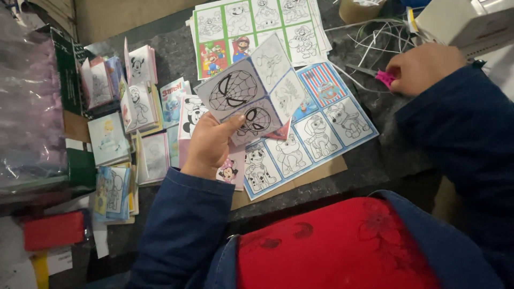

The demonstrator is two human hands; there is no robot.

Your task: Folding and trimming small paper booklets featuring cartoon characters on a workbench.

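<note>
Item 1. My left hand (210, 145): raised above the table, thumb pressed on the front and fingers hidden behind a grey sheet of four black-and-white colouring panels (251, 91), pinching its lower edge. The sheet is held tilted, face toward me, presumably so the line drawings can be checked; it hangs clear of the paper below.

Item 2. My right hand (423, 67): resting at the far right of the table, curled closed over the pink-handled scissors (381, 76). Only the pink grip and part of the thin blades show; the hand covers the rest.

Item 3. Large blue-bordered sheet of cartoon-dog colouring panels (321, 134): flat on the dark felt table top (171, 48), directly beneath the held sheet, uncut as far as I can see.

Item 4. Green-bordered sheet of cartoon-character panels (251, 27): flat, just beyond the held sheet, partly overlapping the blue one's far edge.

Item 5. Small cut colouring booklets in stacks (136, 101): ranged in rows to the left, some standing on edge, apparently grouped by picture.

Item 6. Clear plastic bag, crumpled (27, 101): at the left edge.

Item 7. Loose white paper strips (375, 37): scattered beside the right hand, likely trimmings.

Item 8. Red garment (342, 246): on my lap, nearest the camera.
</note>
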